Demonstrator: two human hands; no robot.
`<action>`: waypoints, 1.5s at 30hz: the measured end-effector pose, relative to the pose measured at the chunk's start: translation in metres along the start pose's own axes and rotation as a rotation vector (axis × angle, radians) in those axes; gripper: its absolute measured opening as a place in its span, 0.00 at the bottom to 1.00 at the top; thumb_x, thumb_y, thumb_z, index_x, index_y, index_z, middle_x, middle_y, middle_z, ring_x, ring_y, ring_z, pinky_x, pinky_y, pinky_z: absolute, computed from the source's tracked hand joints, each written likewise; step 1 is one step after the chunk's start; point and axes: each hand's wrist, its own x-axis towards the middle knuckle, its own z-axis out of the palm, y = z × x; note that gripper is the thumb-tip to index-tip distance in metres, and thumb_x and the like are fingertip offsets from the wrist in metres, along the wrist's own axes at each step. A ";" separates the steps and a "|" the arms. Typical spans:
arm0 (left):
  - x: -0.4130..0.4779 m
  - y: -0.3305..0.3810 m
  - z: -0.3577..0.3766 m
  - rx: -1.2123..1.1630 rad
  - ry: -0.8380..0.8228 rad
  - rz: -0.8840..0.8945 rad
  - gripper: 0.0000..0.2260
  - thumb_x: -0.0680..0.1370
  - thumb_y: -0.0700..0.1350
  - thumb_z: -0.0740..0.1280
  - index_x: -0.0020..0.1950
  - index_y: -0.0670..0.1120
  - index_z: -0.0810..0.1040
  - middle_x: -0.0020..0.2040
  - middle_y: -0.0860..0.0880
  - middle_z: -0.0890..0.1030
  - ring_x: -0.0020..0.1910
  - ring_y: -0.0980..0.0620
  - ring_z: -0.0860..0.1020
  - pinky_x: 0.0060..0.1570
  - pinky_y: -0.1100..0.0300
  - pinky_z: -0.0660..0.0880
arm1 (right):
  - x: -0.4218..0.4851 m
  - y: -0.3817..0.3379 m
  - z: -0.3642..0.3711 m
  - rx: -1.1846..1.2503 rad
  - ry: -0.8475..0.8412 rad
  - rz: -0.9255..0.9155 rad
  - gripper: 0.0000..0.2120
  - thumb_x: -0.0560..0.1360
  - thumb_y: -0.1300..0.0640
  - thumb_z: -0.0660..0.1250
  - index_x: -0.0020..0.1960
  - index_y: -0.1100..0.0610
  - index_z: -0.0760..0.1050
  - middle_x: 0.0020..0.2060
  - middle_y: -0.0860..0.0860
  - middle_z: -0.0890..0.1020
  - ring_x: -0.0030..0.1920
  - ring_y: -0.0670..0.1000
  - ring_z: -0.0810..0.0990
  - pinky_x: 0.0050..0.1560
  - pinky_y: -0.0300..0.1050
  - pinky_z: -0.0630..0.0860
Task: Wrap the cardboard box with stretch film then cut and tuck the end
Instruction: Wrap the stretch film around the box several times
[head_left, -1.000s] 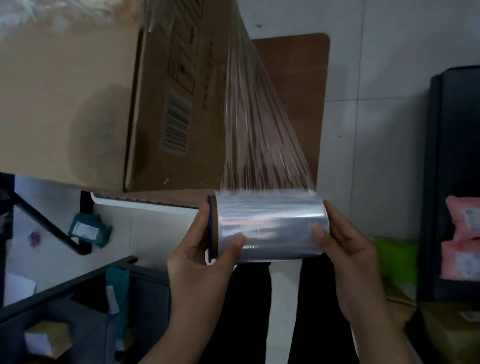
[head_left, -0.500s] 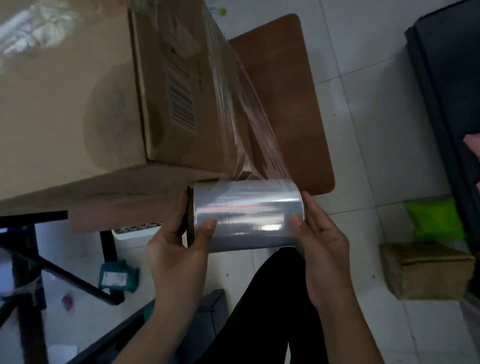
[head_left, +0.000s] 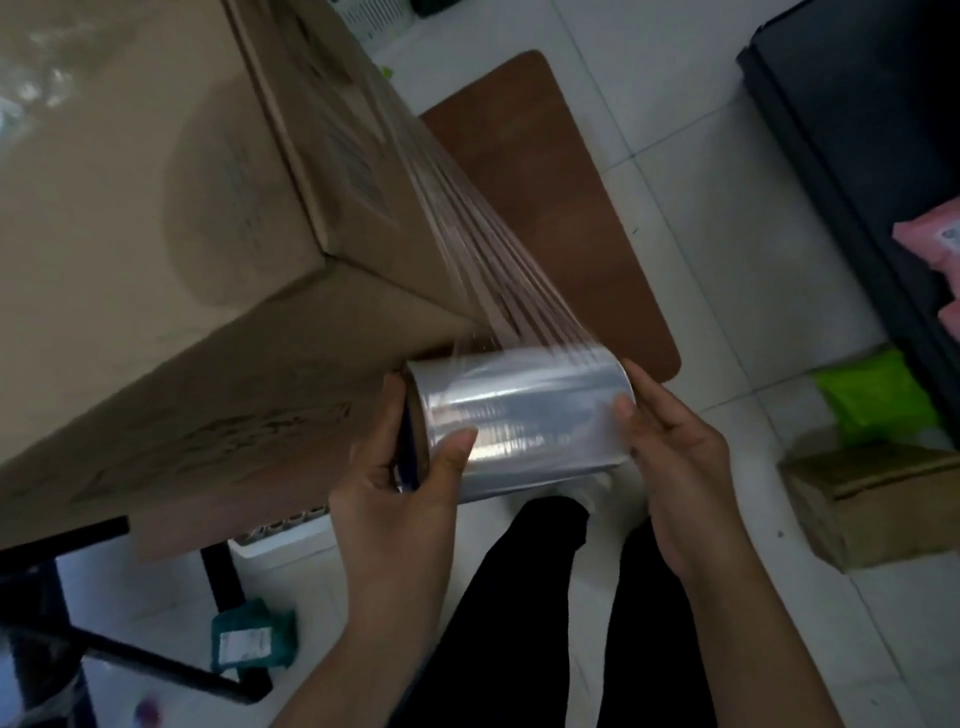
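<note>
A large brown cardboard box (head_left: 171, 223) fills the upper left and rests on a brown table (head_left: 550, 208). A roll of clear stretch film (head_left: 524, 415) lies level in front of the box's near right corner. My left hand (head_left: 405, 478) grips the roll's left end, thumb on top. My right hand (head_left: 670, 447) holds its right end. A taut sheet of film (head_left: 483, 249) runs from the roll up along the box's right side. The box's far sides are hidden.
Black table legs (head_left: 218, 566) stand at lower left, with a teal packet (head_left: 249, 639) on the white tiled floor. A small cardboard box (head_left: 872, 504) and a green bag (head_left: 878, 395) lie at right beside a dark cabinet (head_left: 857, 130). Pink packets (head_left: 935, 244) sit at the right edge. My black-trousered legs (head_left: 519, 597) are below.
The roll has come down from below the table edge level to the box's near right corner, and the film sheet has shortened and now lies along the box's right side. Both hands stayed on the roll.
</note>
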 end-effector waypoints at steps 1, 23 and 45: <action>0.003 -0.003 -0.004 -0.021 -0.024 -0.003 0.31 0.64 0.52 0.71 0.67 0.54 0.73 0.63 0.56 0.79 0.63 0.59 0.75 0.66 0.55 0.70 | -0.003 0.005 0.001 -0.005 0.002 0.004 0.24 0.70 0.58 0.68 0.66 0.58 0.75 0.57 0.47 0.83 0.58 0.47 0.81 0.57 0.39 0.77; 0.028 -0.044 -0.095 0.094 -0.317 -0.106 0.21 0.72 0.35 0.70 0.64 0.48 0.77 0.49 0.62 0.82 0.56 0.51 0.80 0.63 0.48 0.72 | -0.091 0.139 0.052 0.262 0.135 -0.037 0.24 0.68 0.52 0.69 0.65 0.53 0.76 0.56 0.46 0.84 0.59 0.46 0.80 0.59 0.39 0.75; 0.075 -0.106 -0.218 0.334 -0.648 0.194 0.25 0.72 0.35 0.71 0.68 0.48 0.73 0.60 0.57 0.79 0.53 0.68 0.77 0.52 0.72 0.74 | -0.153 0.290 0.178 0.465 0.433 -0.258 0.24 0.73 0.53 0.68 0.68 0.55 0.72 0.62 0.46 0.80 0.64 0.44 0.76 0.56 0.31 0.73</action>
